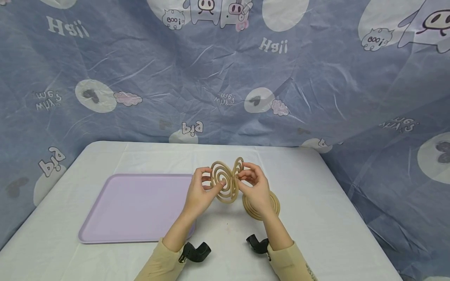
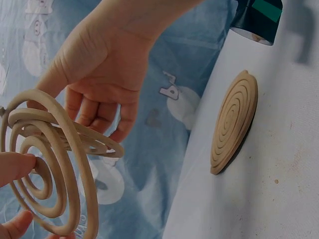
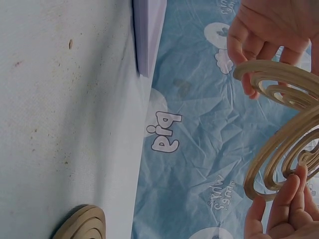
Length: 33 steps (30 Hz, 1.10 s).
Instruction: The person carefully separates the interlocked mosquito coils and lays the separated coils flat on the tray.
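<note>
Left hand: the left hand (image 1: 200, 193) grasps one coil, thumb on its inner turns and fingers at the outer edge.
Right hand: the right hand (image 1: 257, 190) pinches a second coil between thumb and fingers.
Left mosquito coil: a tan spiral (image 1: 225, 175), raised above the table and tilted, its turns spread apart.
Right mosquito coil: a matching spiral (image 1: 238, 167), seen nearly edge-on, set at an angle to the first; the two meet between the hands, though whether their strands interlace cannot be told.
Resting coil: a tightly wound disc (image 1: 254, 213), flat on the table, partly hidden beneath the right hand and wrist.
Tray: a lilac rectangle with rounded corners (image 1: 140, 207), left of the coils, its right edge overlapped by the left arm.
Tabletop: a white surface (image 1: 316, 218), with brown specks (image 3: 71, 44) scattered near the resting coil.
Backdrop: blue printed fabric (image 1: 140, 58).
</note>
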Motion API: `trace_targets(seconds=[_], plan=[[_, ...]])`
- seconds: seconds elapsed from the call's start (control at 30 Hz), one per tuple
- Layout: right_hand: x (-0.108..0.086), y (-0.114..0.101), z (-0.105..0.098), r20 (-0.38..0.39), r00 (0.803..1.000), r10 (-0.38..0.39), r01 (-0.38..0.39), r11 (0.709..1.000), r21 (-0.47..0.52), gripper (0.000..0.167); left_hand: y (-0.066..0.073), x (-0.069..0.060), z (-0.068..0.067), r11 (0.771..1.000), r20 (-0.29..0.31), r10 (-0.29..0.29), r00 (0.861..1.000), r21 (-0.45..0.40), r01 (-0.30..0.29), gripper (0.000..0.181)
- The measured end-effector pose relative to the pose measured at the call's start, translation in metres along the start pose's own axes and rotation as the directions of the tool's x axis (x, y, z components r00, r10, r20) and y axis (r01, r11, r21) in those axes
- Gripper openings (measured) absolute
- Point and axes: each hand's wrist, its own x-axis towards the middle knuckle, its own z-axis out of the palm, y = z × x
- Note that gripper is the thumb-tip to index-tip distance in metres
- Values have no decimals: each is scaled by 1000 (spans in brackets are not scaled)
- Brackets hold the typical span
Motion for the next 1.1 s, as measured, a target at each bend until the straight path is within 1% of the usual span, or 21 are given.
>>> trace_targets(seconds=[0.17, 0.23, 0.33, 0.4, 0.5, 0.63, 0.7, 0.87, 0.93, 1.1], plan=[[0, 3, -1, -18, 1000, 3, -3, 1000, -6, 50, -1, 0, -2, 1000, -32, 23, 999, 18, -22, 45], [1, 4, -1, -28, 1000, 6, -6, 1000, 0, 55, -2, 1, -2, 1000, -34, 28, 999, -6, -28, 44], [1, 6, -1, -40, 999, 12, -12, 1000, 1, 63, 0, 2, -3, 998, -18, 13, 1000, -60, -14, 44], [1, 6, -1, -37, 999, 17, -17, 1000, 0, 67, 3, 2, -4, 996, -3, 3, 1000, -90, -4, 45], [1, 6, -2, -27, 999, 23, -23, 1000, -5, 71, 17, -1, -7, 995, 5, -2, 1000, -99, 2, 44], [2, 7, -3, -15, 999, 32, -33, 999, -7, 71, 37, -6, -12, 997, -5, 0, 1000, -79, 0, 41], [4, 15, -5, -11, 999, 44, -44, 999, -14, 71, 40, -7, -12, 998, -7, 0, 1000, -70, -1, 41], [8, 38, -8, -8, 999, 49, -49, 999, -3, 67, 40, -7, -12, 998, -16, 4, 1000, -62, -5, 41], [8, 39, -8, -8, 999, 51, -51, 999, 11, 66, 41, -7, -13, 998, -22, 6, 1000, -59, -7, 41], [8, 39, -10, 0, 994, 112, -112, 992, 50, 63, 40, -6, -14, 998, -65, 4, 998, -70, -9, 41]])
